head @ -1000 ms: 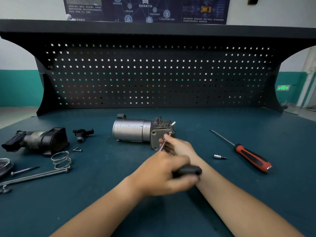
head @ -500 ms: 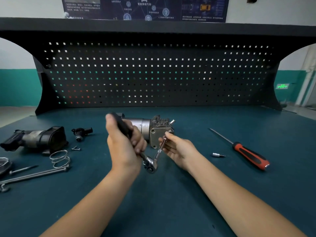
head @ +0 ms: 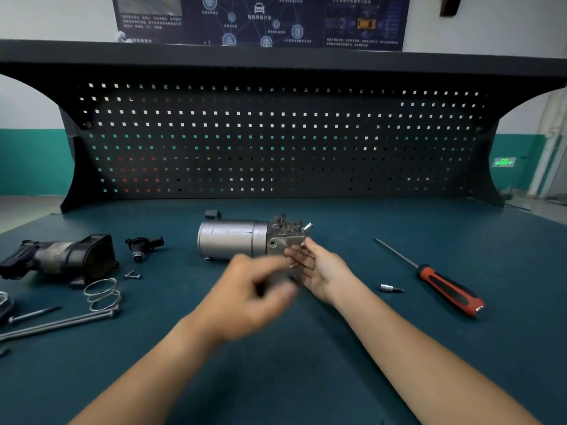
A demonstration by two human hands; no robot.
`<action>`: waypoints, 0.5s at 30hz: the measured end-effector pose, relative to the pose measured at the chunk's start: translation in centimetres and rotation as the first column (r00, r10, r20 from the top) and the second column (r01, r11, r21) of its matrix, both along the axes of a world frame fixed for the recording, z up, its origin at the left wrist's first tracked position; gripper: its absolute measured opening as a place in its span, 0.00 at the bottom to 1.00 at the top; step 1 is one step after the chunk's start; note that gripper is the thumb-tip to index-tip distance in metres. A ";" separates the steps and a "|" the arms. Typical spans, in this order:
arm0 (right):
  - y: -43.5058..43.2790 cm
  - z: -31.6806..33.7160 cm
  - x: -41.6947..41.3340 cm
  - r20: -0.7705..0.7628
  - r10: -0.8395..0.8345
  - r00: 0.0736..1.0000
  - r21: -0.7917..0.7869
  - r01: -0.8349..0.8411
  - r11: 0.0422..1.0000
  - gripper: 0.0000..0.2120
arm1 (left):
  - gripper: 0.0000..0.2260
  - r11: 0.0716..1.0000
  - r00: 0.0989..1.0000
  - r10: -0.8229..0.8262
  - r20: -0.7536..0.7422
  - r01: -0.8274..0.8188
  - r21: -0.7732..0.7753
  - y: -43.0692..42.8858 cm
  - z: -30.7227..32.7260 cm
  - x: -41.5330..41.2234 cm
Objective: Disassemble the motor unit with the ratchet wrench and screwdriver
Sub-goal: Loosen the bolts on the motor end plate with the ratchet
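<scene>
Middle of the teal bench [head: 337, 378]: my right hand [head: 319, 271] lays straight fingers against the motor [head: 230, 240], likely steadying it. My left hand [head: 251, 292] is blurred, so I cannot tell its grip.

It is rather dim in here, with soft, even light and a cool cast over the teal surface [head: 337, 378]. Shadows under the arms are faint. Bright specks show through the holes of the pegboard [head: 276, 142]. The left grip [head: 251, 289] is smeared by motion blur, while the right grip [head: 322, 271] stays fairly sharp. A small glint sits at the end of the screwdriver [head: 451, 291] handle. The shelf [head: 276, 58] bows downward towards both edges.
</scene>
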State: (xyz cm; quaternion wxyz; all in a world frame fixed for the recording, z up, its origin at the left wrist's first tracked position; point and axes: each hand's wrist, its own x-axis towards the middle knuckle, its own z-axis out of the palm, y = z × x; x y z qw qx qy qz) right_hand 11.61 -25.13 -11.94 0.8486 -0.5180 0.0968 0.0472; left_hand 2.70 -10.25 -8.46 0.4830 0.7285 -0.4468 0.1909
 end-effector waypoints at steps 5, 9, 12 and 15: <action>-0.6 -0.1 0.0 -0.010 0.025 1.000 -0.090 -0.026 0.996 0.12 | 0.16 0.855 0.925 -0.043 0.377 -0.161 0.494 -0.7 -0.8 -1.1; -0.8 -0.1 0.0 -0.011 0.024 1.000 -0.098 -0.025 0.995 0.12 | 0.20 0.719 0.897 0.040 0.440 -0.331 0.611 -2.1 -2.4 -1.5; -0.9 -0.1 -0.1 -0.011 0.022 1.000 -0.116 -0.023 0.993 0.11 | 0.16 0.611 0.919 0.112 0.378 -0.364 0.703 -2.7 -3.5 -0.7; -1.2 -0.1 -0.2 -0.014 0.020 1.000 -0.145 -0.021 0.989 0.12 | 0.18 0.572 0.937 0.102 0.334 -0.330 0.751 -2.6 -3.7 -0.3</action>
